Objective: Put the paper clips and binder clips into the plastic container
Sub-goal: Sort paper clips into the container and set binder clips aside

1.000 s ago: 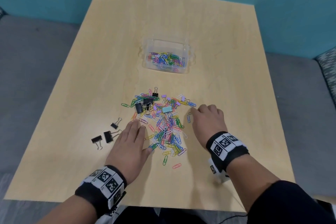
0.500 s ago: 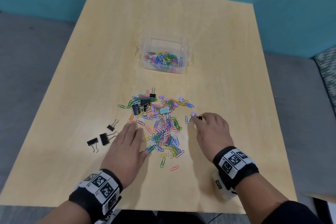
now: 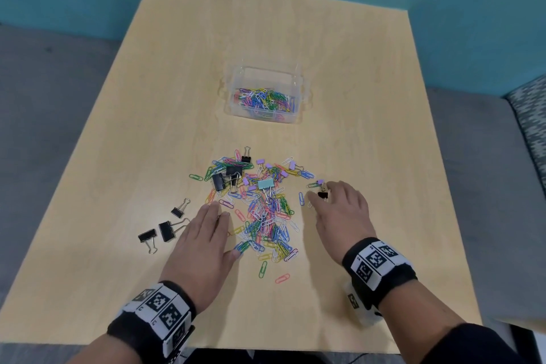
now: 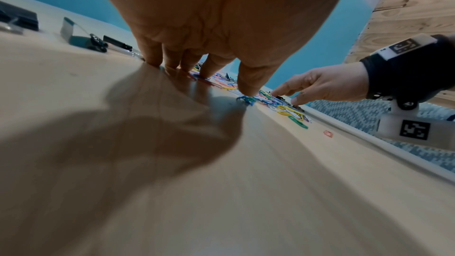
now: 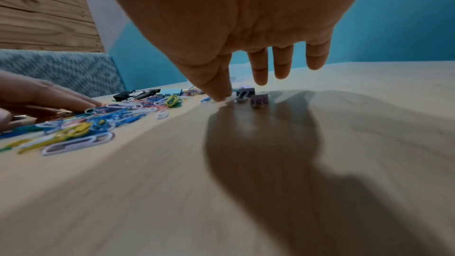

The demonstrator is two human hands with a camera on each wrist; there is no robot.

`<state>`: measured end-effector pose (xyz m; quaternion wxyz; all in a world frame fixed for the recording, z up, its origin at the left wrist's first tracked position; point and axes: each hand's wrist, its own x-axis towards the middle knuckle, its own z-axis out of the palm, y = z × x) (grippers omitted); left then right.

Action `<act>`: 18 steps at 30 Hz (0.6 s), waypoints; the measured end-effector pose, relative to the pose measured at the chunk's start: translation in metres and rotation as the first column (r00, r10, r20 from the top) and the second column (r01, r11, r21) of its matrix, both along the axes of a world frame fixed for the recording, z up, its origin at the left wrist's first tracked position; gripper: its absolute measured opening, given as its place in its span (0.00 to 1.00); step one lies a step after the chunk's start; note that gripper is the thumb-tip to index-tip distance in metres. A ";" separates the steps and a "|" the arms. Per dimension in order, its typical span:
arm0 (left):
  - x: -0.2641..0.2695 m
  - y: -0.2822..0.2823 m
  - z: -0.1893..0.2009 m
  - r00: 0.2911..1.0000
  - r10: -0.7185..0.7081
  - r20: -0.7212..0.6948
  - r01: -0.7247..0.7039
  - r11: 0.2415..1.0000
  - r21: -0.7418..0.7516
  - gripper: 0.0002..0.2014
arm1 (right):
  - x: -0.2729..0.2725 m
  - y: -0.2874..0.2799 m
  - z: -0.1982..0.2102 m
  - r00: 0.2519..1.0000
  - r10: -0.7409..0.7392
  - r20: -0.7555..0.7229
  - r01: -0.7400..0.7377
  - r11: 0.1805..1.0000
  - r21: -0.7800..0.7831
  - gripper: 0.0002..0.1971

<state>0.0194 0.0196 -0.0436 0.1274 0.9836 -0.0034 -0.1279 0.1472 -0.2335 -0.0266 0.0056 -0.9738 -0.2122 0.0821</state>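
A heap of coloured paper clips [image 3: 266, 216] mixed with black, purple and teal binder clips [image 3: 266, 184] lies mid-table. Beyond it stands the clear plastic container [image 3: 298, 80], holding paper clips. My left hand [image 3: 220, 227] lies flat with straight fingers at the heap's left edge, its thumb [image 4: 248, 90] touching blue clips. My right hand [image 3: 323, 190] is at the heap's right edge with fingers spread. A small black binder clip [image 3: 322, 195] sits between its thumb and forefinger, with a purple one [image 5: 259, 100] beside it. The thumb [image 5: 219, 94] touches the table.
Three black binder clips [image 3: 167, 230] lie apart, left of my left hand. A green [image 3: 263, 269] and a pink paper clip [image 3: 282, 278] lie loose nearer to me. The wooden table [image 3: 147, 127] ends at a teal wall; a patterned cushion [image 3: 529, 115] is at the right.
My right hand has drawn back a little toward me, and its fingers have opened out, so the small black and purple binder clips now show at its fingertips. The left hand stays flat.
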 end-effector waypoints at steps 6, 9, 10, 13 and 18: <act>-0.001 0.000 -0.003 1.000 0.004 0.002 -0.004 1.000 -0.002 0.35 | 0.000 -0.001 0.002 1.000 -0.028 -0.005 0.028 0.997 0.070 0.28; -0.001 0.001 -0.004 1.000 0.000 0.002 0.000 1.000 -0.017 0.36 | 0.003 0.001 0.002 0.996 -0.055 -0.065 0.056 0.998 0.012 0.29; -0.001 0.001 -0.004 1.000 -0.004 0.001 0.004 1.000 -0.020 0.36 | 0.002 0.002 0.002 0.995 -0.041 -0.086 0.042 0.999 0.011 0.28; -0.002 0.002 -0.004 1.000 0.001 0.004 -0.001 1.000 -0.019 0.35 | -0.007 0.002 0.005 0.995 0.030 -0.090 -0.024 0.997 0.073 0.24; -0.002 0.000 -0.005 1.000 0.014 0.006 -0.014 1.000 -0.009 0.35 | -0.009 0.001 0.007 0.997 -0.049 -0.057 0.054 0.996 0.076 0.25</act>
